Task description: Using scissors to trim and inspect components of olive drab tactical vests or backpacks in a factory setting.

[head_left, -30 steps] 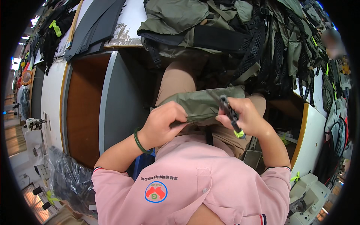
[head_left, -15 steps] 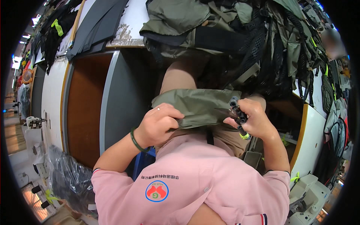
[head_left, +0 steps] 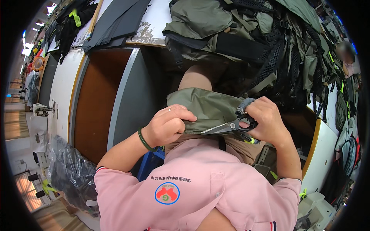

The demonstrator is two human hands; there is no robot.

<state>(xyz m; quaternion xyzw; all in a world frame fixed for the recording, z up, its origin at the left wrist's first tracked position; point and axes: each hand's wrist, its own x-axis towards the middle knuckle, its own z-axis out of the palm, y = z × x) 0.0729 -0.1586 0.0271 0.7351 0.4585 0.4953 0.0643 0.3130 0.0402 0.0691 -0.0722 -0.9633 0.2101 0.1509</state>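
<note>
A piece of olive-green fabric (head_left: pixel 210 104) lies across my lap. My left hand (head_left: pixel 169 124) pinches its near left edge, thumb and fingers closed on the cloth. In my right hand (head_left: pixel 266 119) is a pair of scissors (head_left: pixel 232 126) with dark wrapped handles and a bit of yellow-green material on the lower loop. The blades point left along the fabric's near edge, their tips a little right of my left fingers. Whether the blades touch the cloth I cannot tell.
A heap of olive and black mesh bag pieces (head_left: pixel 266 42) hangs over the table edge ahead. Dark grey sheets (head_left: pixel 115 27) lie on the white table to its left. Below are open brown and grey compartments (head_left: pixel 96 104). A plastic-wrapped bundle (head_left: pixel 71 173) sits at lower left, a sewing machine (head_left: pixel 318 211) at lower right.
The scissors have turned so that their blades now show clearly, pointing left along the near edge. My left hand still grips the fabric. The whole view has shifted slightly.
</note>
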